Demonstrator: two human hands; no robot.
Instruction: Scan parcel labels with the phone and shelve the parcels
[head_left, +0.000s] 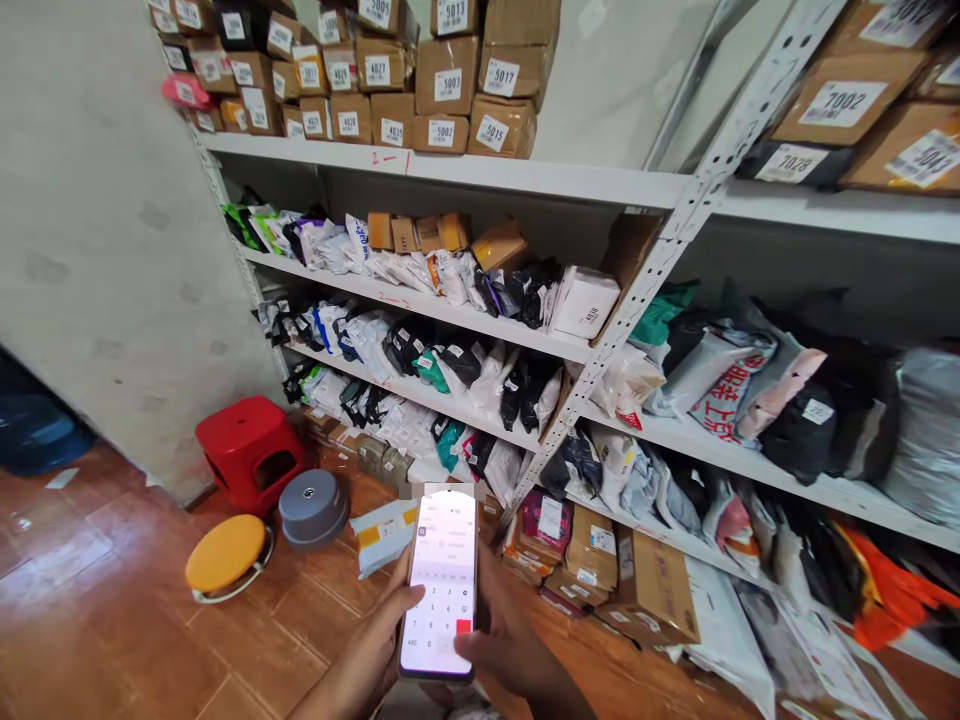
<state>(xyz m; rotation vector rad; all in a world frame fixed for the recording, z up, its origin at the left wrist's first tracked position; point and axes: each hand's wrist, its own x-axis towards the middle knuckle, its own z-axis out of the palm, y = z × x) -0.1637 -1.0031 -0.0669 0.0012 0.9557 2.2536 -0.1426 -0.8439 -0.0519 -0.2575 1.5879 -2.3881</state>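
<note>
White-screened smartphone with number keypad, clasped low between left hand and right hand, fingers curled round its edges.
Behind phone: cardboard boxes labelled 5003, 5017, 5002; bare wooden floor leftward.

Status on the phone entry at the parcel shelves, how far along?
Done: the white-screened smartphone is up with a number keypad showing. In hand: the left hand and right hand both grip it, thumbs on the keypad. Digits entered are too small to read. Left: the white parcel with a yellow stripe lies on the floor, untouched, beside the grey metal shelving.
</note>
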